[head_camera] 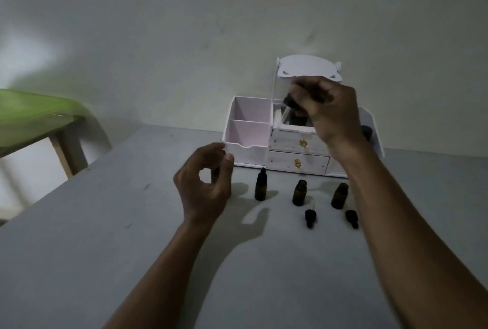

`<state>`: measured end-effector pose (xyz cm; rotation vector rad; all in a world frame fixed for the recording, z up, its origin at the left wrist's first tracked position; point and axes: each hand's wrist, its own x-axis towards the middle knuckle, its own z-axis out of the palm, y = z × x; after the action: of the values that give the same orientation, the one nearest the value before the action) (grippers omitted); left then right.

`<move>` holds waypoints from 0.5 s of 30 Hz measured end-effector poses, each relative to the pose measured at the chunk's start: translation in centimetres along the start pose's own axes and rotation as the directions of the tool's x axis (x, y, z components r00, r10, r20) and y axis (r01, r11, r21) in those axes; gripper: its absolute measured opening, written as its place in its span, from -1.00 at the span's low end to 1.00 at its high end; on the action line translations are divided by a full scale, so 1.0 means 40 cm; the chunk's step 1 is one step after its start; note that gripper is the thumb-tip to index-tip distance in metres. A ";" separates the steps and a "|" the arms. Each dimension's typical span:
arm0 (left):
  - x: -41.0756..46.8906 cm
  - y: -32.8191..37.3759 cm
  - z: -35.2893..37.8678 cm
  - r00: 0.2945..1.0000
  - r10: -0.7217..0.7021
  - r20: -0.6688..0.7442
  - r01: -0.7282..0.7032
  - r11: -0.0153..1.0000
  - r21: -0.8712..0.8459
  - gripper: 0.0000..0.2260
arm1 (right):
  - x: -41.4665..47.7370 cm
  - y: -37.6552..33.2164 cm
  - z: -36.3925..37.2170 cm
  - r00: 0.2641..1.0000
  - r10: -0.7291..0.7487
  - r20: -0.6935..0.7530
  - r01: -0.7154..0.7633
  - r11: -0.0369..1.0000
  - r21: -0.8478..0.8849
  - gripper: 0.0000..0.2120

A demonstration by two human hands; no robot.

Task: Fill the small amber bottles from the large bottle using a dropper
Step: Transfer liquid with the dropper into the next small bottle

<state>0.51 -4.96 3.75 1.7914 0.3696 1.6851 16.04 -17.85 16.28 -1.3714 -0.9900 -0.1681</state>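
My right hand (327,115) is raised in front of the white organizer and pinches a black dropper cap (289,99) at its fingertips. My left hand (206,183) rests on the grey table, curled around a dark small bottle (215,173) that is mostly hidden by the fingers. To its right stand three small amber bottles: one capped with a dropper (261,187) and two without caps (299,192) (339,196). Two black dropper caps (310,218) (352,218) lie in front of the uncapped pair. A dark round object (367,131), perhaps the large bottle, shows behind my right wrist.
A white organizer (248,130) with compartments, two gold-knobbed drawers and a mirror stands at the table's back edge against the wall. A green-topped wooden table (39,120) stands to the left. The grey table (105,223) reaches toward me.
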 end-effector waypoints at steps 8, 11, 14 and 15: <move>-0.089 0.073 0.154 0.673 -0.379 0.635 0.395 0.910 0.125 -0.58 | 0.003 0.069 -0.124 0.992 0.122 0.009 -0.118 0.971 -0.207 -0.89; -0.114 0.061 0.202 0.602 -0.481 0.637 0.496 0.851 0.173 -0.45 | 0.003 0.088 -0.142 0.985 0.169 0.013 -0.162 0.959 -0.232 -0.88; -0.119 0.046 0.232 0.576 -0.532 0.621 0.535 0.819 0.205 -0.42 | 0.000 0.106 -0.151 0.977 0.207 0.048 -0.188 0.946 -0.265 -0.85; -0.119 0.041 0.238 0.579 -0.531 0.619 0.528 0.822 0.213 -0.41 | 0.000 0.111 -0.153 0.974 0.218 0.055 -0.196 0.944 -0.266 -0.85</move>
<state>8.68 -11.52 1.30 1.8878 0.5212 0.5644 21.79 -22.01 13.74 -1.7257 -0.9078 -0.0840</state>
